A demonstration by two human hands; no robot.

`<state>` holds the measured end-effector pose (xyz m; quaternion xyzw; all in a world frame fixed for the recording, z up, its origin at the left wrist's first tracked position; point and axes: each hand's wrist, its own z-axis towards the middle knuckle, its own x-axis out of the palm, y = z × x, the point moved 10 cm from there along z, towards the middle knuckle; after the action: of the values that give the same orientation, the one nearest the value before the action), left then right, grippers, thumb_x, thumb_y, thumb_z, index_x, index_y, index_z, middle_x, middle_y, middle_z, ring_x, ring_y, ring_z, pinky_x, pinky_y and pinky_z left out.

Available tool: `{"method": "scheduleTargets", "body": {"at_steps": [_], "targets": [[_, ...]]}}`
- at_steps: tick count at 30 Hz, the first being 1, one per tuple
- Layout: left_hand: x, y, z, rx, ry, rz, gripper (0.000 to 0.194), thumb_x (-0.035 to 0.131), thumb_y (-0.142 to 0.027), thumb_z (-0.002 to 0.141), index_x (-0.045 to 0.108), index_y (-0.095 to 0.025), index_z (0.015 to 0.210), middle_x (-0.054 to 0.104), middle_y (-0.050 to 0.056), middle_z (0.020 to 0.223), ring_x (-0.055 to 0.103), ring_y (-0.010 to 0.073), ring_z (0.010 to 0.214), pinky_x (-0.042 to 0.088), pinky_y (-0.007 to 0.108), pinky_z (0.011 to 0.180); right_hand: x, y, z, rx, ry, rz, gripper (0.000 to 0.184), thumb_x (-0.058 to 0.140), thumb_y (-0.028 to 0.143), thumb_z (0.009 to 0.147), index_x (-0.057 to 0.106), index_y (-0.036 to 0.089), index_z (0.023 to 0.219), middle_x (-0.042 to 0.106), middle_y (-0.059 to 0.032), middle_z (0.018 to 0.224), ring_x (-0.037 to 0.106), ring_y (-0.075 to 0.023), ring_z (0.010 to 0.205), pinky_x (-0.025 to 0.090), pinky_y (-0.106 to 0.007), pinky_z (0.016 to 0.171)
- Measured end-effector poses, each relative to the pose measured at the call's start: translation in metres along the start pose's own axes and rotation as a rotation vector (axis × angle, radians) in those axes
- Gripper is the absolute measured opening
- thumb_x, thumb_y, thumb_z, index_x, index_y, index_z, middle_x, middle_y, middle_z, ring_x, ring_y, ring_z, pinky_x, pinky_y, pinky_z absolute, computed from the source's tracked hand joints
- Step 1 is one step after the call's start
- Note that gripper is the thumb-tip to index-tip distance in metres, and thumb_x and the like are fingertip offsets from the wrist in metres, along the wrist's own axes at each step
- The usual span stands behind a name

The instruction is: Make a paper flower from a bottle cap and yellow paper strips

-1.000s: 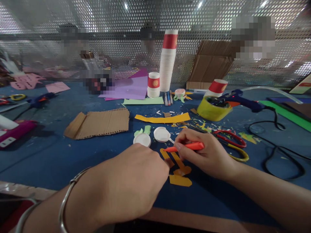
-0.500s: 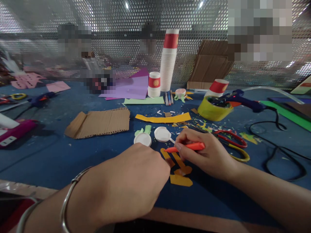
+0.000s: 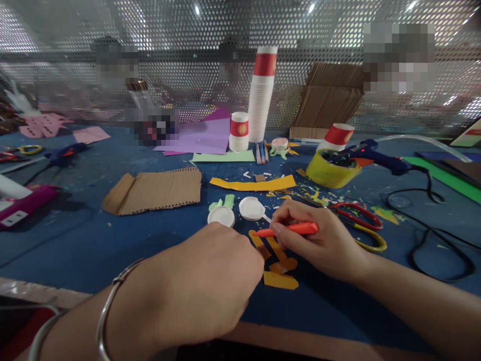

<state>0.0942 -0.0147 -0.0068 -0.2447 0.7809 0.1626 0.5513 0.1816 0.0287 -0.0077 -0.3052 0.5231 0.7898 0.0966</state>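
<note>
The right hand [image 3: 319, 245] grips a slim, tapered red-orange marker [image 3: 296, 229] between thumb and fingers, its tip at the rounded end of a yellow-orange paper strip [image 3: 259, 244] left of that hand. The left hand [image 3: 210, 281] shows only its back; its fingers are hidden, so whether they grasp anything cannot be told. The strip's lower end appears to reach that hand's edge. A flat paper piece [image 3: 281, 280] with cut corners lies right of the left hand. Its knuckles hide the near rim of a round white cap [image 3: 221, 216]. The right hand partly obscures the blades of loop-handled scissors [image 3: 376, 217]. Ahead of the left hand lies ridged corrugated cardboard [image 3: 161, 190].
</note>
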Motion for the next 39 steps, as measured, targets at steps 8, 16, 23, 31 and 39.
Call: {"method": "scheduleTargets", "body": {"at_steps": [8,16,23,31,39], "targets": [[-0.001,0.002,0.0,-0.013,0.004,-0.054,0.018,0.06,-0.013,0.078,0.07,-0.021,0.092,0.069,0.003,0.063,0.056,0.0195,0.048,0.018,0.035,0.045,0.001,0.0,0.001,-0.02,0.011,-0.016,0.016,0.056,0.024,0.095,0.061,0.021,0.081,0.062,0.0015,0.071,0.053,-0.011,0.06,0.044,-0.024,0.056],[0.001,0.002,0.0,-0.007,-0.018,-0.043,0.018,0.061,-0.013,0.077,0.069,-0.021,0.091,0.068,0.003,0.062,0.057,0.0195,0.047,0.018,0.035,0.045,0.002,0.0,0.0,-0.004,0.025,-0.021,0.016,0.056,0.025,0.095,0.06,0.021,0.08,0.062,0.0023,0.07,0.052,-0.0106,0.059,0.043,-0.023,0.055],[-0.001,0.001,0.0,0.005,-0.013,-0.043,0.02,0.06,-0.012,0.077,0.069,-0.021,0.092,0.07,0.003,0.064,0.059,0.0208,0.05,0.02,0.035,0.044,0.003,-0.002,0.0,0.008,0.016,-0.002,0.015,0.055,0.025,0.095,0.059,0.021,0.081,0.062,0.0023,0.069,0.052,-0.011,0.059,0.043,-0.023,0.055],[-0.004,0.001,0.002,0.001,0.009,-0.063,0.018,0.057,-0.012,0.08,0.071,-0.02,0.089,0.069,0.003,0.063,0.056,0.0185,0.049,0.02,0.034,0.045,0.001,-0.001,-0.001,-0.005,0.006,-0.014,0.017,0.055,0.026,0.095,0.059,0.022,0.079,0.062,0.002,0.068,0.053,-0.0116,0.059,0.044,-0.024,0.055],[-0.008,0.011,0.007,-0.022,-0.084,-0.062,0.022,0.055,-0.016,0.083,0.068,-0.019,0.065,0.063,0.004,0.055,0.048,0.0145,0.042,0.022,0.032,0.044,-0.028,0.001,-0.002,-0.01,-0.18,-0.076,0.017,0.055,0.03,0.099,0.059,0.022,0.084,0.065,0.0008,0.072,0.059,-0.0139,0.063,0.047,-0.028,0.062]]}}
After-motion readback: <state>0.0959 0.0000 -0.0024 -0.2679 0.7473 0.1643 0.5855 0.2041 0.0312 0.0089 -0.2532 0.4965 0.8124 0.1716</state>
